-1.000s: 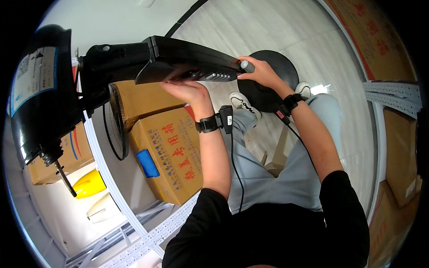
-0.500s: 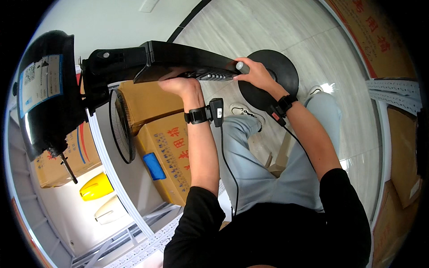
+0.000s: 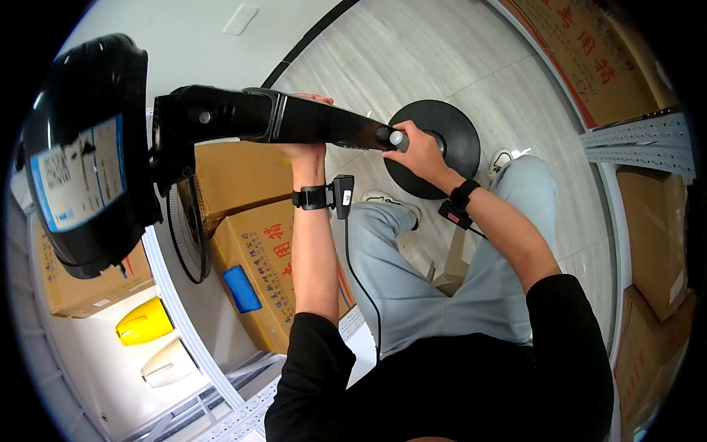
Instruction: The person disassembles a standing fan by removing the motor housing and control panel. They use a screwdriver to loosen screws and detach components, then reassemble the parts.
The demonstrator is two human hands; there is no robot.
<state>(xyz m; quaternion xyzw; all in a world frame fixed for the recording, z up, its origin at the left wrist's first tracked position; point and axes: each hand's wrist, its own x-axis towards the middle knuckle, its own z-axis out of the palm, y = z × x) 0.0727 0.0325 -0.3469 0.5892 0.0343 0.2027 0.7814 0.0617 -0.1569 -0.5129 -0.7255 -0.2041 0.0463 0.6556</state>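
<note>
A black fan's upper section (image 3: 331, 120) lies nearly level across my hands, its rounded motor housing (image 3: 77, 214) with a white-and-blue label at the left end. My left hand (image 3: 303, 153) is wrapped under its neck, the fingertips showing past the far side and the palm mostly hidden. At the narrow right end, my right hand (image 3: 423, 153) grips the fan body beside a short grey cylinder (image 3: 398, 139), thumb and fingers closed around that end. Beyond the right hand, a round black base (image 3: 460, 144) rests on the floor.
Left, a metal shelf holds a wire fan grille (image 3: 187, 228), cardboard boxes (image 3: 254, 272), a blue roll (image 3: 241, 289), a yellow shell (image 3: 144, 322) and a cream shell (image 3: 168, 364). More boxes (image 3: 652, 236) fill a right-hand rack. Cables run from my wristbands.
The fan section has rolled, turning its buttoned side out of sight and its smooth side up. My left fingertips now show beyond it. The right hand is slightly lower in view.
</note>
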